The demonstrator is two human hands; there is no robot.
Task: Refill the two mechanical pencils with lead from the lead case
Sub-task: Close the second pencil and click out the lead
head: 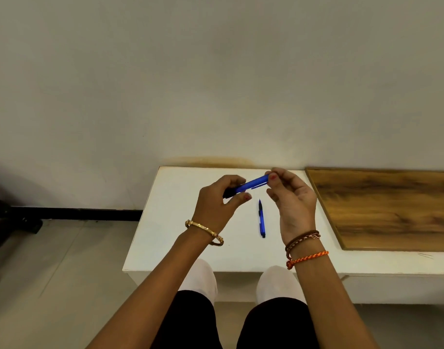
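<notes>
**Two pencils out, one held up by both hands**

The left hand (217, 201) has its fingers curled round the dark grip end of a blue mechanical pencil (251, 184), lifted clear of the white table (170, 222). The right hand (290, 197) pinches the pencil's far end, the cap end, between thumb and fingertips.

It looks a light, stiff plastic barrel, smooth enough to twist in the fingers, so I'd hold it by the dark grip and pull only at the cap. The lead will likely be brittle and want a gentle touch.

By count: two pencils, the second pencil (261, 219) lying on the table below and between the hands, touched by neither. I see no lead case, nor any loose lead. One wooden board (392, 207) lies beyond the right hand.
</notes>
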